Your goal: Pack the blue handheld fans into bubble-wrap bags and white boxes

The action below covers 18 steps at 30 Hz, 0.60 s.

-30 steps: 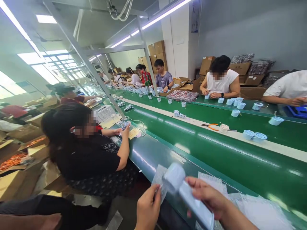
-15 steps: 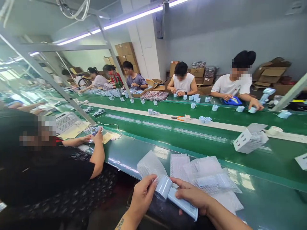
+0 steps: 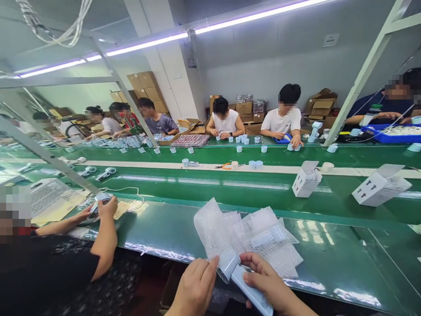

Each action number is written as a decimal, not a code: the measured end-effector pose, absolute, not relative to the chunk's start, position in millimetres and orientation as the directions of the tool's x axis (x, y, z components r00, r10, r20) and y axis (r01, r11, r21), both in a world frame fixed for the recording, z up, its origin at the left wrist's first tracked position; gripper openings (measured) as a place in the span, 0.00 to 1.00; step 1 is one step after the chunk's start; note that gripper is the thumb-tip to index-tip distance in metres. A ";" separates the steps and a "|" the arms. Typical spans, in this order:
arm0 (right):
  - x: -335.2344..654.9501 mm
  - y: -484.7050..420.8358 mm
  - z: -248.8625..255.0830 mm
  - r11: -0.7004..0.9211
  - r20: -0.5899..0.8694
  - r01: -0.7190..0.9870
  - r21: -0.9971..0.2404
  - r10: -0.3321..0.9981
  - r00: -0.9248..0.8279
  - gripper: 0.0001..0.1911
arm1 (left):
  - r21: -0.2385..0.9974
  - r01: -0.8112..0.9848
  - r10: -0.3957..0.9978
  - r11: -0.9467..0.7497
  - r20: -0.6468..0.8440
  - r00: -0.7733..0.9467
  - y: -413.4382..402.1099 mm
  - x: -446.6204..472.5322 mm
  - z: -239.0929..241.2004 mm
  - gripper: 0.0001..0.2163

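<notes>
My right hand (image 3: 269, 283) grips a pale blue hand-held device (image 3: 241, 281) by its long handle, low in the middle of the view. Its round head sits in the mouth of a clear bubble-wrap bag (image 3: 210, 230). My left hand (image 3: 196, 287) pinches the edge of that bag beside the device's head, fingers closed. Both hands hover at the near edge of the green workbench (image 3: 164, 230). A pile of several more bubble-wrap bags (image 3: 268, 237) lies on the bench just behind my hands.
Two open white cartons (image 3: 306, 180) (image 3: 379, 185) ride the green conveyor belt. Orange pliers (image 3: 224, 166) and small blue parts (image 3: 255, 164) lie further back. A person's arm (image 3: 105, 237) works at my left. Several people sit across the line, with cardboard boxes (image 3: 146, 85) stacked behind.
My view has swung right, so the neighbour slid left and the white cartons came into sight. The device has gone lower, and its head has gone into the bag's mouth.
</notes>
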State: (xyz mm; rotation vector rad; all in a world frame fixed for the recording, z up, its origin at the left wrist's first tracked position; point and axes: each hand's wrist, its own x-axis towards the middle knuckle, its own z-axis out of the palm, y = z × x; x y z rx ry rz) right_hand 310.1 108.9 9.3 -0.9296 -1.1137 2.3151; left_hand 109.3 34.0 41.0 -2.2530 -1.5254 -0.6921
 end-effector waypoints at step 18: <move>336.2 114.6 -20.9 -0.852 -0.580 -0.173 -0.493 0.471 -0.664 0.25 | 0.095 0.745 0.665 -0.660 0.536 0.520 70.8 166.0 27.9 0.14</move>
